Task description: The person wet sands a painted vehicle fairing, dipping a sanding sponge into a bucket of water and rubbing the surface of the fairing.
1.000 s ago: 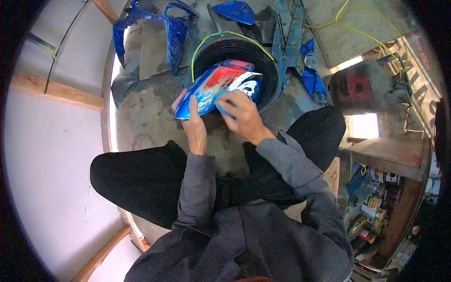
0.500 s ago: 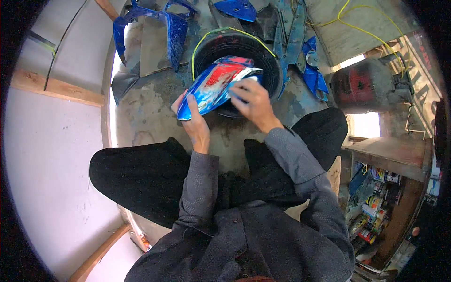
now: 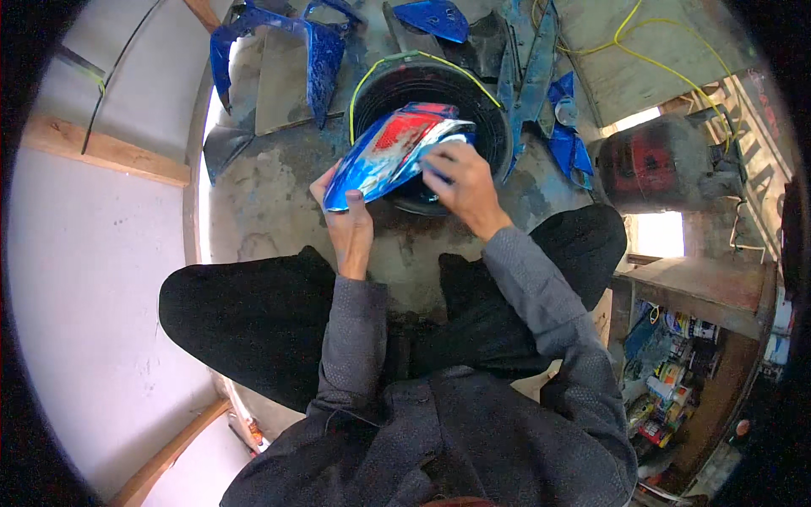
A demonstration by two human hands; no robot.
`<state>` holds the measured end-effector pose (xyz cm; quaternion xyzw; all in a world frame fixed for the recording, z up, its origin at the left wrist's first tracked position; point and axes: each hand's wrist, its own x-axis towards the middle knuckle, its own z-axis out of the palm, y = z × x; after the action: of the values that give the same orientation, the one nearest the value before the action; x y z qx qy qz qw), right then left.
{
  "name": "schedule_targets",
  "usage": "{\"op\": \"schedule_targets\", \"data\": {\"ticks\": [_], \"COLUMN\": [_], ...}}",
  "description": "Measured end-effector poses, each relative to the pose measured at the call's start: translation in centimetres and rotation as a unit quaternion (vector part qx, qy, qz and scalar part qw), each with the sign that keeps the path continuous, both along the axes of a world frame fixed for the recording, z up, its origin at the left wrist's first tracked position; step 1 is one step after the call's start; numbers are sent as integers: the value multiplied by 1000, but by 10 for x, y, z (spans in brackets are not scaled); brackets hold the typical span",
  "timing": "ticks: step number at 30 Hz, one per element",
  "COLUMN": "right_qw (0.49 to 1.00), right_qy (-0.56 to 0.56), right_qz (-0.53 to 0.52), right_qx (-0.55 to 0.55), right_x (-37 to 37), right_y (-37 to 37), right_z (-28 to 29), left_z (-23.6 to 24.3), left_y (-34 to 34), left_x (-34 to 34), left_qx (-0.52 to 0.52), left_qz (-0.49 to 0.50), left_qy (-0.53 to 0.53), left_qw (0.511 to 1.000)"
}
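Note:
A glossy motorcycle fairing panel [image 3: 386, 160], blue with red and white areas, is held tilted over a black bucket [image 3: 367, 106]. My left hand [image 3: 348, 221] grips its near left end, thumb on top and fingers underneath. At the panel's right edge, my right hand [image 3: 460, 182] presses with bent, closed fingers, slightly blurred. Whatever those fingers may hold is hidden. The bucket has a yellow-green handle [image 3: 368, 79] round its far rim, and its inside is partly covered by the panel.
More blue body panels lie around: a forked one [image 3: 321, 63] at the far left, another [image 3: 435, 19] beyond the bucket, and pieces [image 3: 568, 148] to the right. A dark red-and-black machine [image 3: 646, 160] stands at right, near a yellow cable [image 3: 667, 69]. A shelf [image 3: 697, 283] holds cans.
The panel has tipped slightly in my left hand, and my left thumb sits lower on its near end. My right hand has shifted a little along its right edge.

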<state>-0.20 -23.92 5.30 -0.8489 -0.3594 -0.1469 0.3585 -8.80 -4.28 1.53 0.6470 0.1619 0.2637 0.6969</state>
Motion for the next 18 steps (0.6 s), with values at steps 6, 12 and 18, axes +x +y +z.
{"op": "schedule_targets", "data": {"ticks": [6,12,18], "right_qw": [994,996,998], "right_qy": [-32,-22,-50], "right_qz": [94,87,37], "right_qx": [46,27,16], "right_x": [-15,-7,15], "right_y": [17,12,4], "right_z": [6,0,7], "left_z": [-11,-16,-17], "left_y": [4,2,-6], "left_x": [-3,-1,6], "left_qx": [26,28,4], "left_qz": [12,17,29], "left_qy": [-13,-11,-43], "left_qw": [1000,999,999]}}
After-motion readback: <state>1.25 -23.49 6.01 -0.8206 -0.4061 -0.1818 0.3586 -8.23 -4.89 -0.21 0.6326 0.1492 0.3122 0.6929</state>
